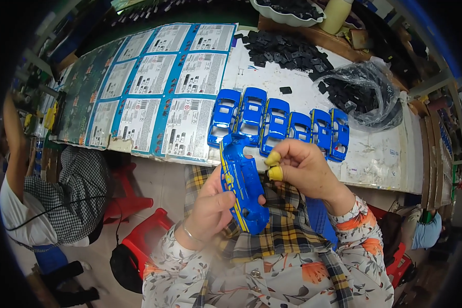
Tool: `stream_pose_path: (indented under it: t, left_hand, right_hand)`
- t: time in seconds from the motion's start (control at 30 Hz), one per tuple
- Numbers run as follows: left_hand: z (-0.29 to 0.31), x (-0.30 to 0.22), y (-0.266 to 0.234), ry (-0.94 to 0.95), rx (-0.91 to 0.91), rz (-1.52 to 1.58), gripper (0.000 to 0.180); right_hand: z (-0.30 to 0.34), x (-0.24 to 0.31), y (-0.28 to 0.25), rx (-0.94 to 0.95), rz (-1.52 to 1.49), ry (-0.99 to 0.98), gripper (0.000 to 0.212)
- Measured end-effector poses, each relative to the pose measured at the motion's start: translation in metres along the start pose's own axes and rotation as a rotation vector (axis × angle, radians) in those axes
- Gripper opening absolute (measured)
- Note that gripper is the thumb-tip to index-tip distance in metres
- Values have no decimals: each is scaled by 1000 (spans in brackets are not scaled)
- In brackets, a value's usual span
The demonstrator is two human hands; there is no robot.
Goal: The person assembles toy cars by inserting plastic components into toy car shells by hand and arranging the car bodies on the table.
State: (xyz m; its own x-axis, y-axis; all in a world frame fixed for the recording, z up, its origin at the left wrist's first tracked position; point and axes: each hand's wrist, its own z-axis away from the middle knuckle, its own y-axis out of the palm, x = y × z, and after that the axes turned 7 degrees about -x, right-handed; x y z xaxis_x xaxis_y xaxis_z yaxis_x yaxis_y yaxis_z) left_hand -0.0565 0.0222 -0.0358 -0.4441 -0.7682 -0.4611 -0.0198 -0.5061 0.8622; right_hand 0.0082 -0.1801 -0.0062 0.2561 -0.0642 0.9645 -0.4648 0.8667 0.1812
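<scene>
Left grip [214, 206] clasps a blue car shell [245, 187] — whose gloss could cause slipping — while the right grip [311, 168] nearly pinches, contents unclear.

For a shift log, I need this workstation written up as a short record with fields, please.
Left hand: left hand holds a striped blue car shell
Right hand: right hand wears yellow finger covers; whether it pinches anything is unclear
Row on table: six blue car shells, side by side
Behind the row: a heap of small black parts
Right of heap: clear plastic bag with black parts
Left of row: printed sheets
</scene>
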Motion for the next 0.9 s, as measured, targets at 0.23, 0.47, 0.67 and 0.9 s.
stream_pose_path:
  t: [0.23, 0.47, 0.67, 0.9]
  left_hand:
    - [0, 5, -1, 12, -35, -87, 62]
    - [2, 4, 1, 34, -63, -157, 64]
    - [-3, 3, 0, 48, -78, -181, 65]
    - [3, 1, 12, 141, -90, -238, 79]
  right_hand:
    - [-20, 10, 25, -6, 246, -73, 5]
    - [-21, 15, 30, 19, 612, -356, 8]
    - [-21, 10, 29, -9, 529, -237, 3]
    - [-20, -1, 30, -74, 587, -636, 8]
